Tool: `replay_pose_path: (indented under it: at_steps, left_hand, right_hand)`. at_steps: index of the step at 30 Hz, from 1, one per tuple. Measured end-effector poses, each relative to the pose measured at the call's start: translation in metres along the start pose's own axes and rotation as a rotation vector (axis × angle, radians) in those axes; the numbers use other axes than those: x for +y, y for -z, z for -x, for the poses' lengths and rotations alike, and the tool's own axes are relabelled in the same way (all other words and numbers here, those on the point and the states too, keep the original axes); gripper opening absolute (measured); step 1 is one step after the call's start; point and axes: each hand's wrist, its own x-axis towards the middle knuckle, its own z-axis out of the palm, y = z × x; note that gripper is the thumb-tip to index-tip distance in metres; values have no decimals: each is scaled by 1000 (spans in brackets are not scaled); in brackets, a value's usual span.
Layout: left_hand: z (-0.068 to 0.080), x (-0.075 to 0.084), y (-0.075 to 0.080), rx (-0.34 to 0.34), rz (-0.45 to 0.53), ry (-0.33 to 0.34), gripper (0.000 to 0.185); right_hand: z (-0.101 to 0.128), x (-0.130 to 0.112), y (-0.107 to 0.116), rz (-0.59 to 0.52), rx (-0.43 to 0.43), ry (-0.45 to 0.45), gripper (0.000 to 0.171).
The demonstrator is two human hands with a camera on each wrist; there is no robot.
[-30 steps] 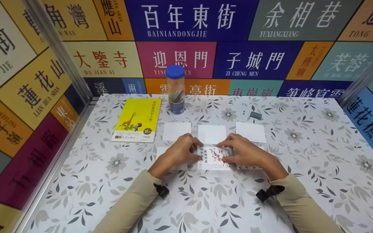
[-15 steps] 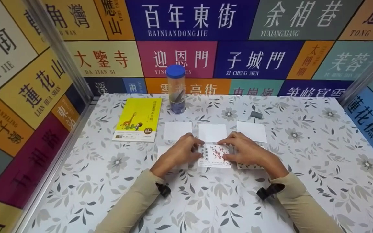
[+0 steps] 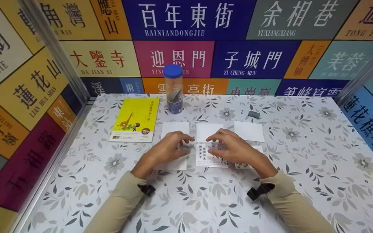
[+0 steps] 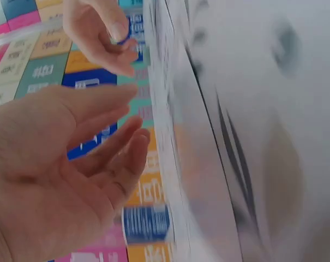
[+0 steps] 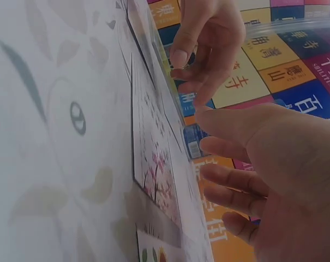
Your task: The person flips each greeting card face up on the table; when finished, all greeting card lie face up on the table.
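Note:
A white card with red blossoms and black writing (image 3: 203,160) lies in the middle of the lower row. Above its right part is my right hand (image 3: 231,148), fingers loosely bent and holding nothing. My left hand (image 3: 165,149) hovers over the lower left card (image 3: 176,165), covering most of it, and holds nothing either. The lower right card (image 3: 244,166) is partly hidden by the right hand. Behind them lie three blank white cards: left (image 3: 175,127), middle (image 3: 209,130) and right (image 3: 249,131). In the right wrist view the blossom card (image 5: 156,164) lies flat.
A yellow book (image 3: 134,118) lies at the left of the flower-patterned table (image 3: 303,200). Behind the cards stands a clear tube with a blue lid (image 3: 173,89). A small dark grey block (image 3: 254,114) is at the back right. Lettered panels (image 3: 173,58) wall the table.
My left hand has come away from the blossom card towards the left. The right hand's fingers have left the card's right edge and shifted left over its picture. The card stays in place.

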Motion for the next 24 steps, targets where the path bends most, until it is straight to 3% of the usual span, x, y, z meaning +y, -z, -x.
replay_pose_path:
  at_steps: [12,17,24]
  left_hand:
    - [44,-37,27,-48,-32,62,55]
    - [53,-44,33,-63,-61,90,63]
    - [59,-44,33,-106,-56,163,71]
  right_hand:
    - [-37,-36,-38,-6,-109,41,51]
    - [-47,-48,-48,-8,-122,37,63]
    - [-51,-63,-55,96,-134,42,88]
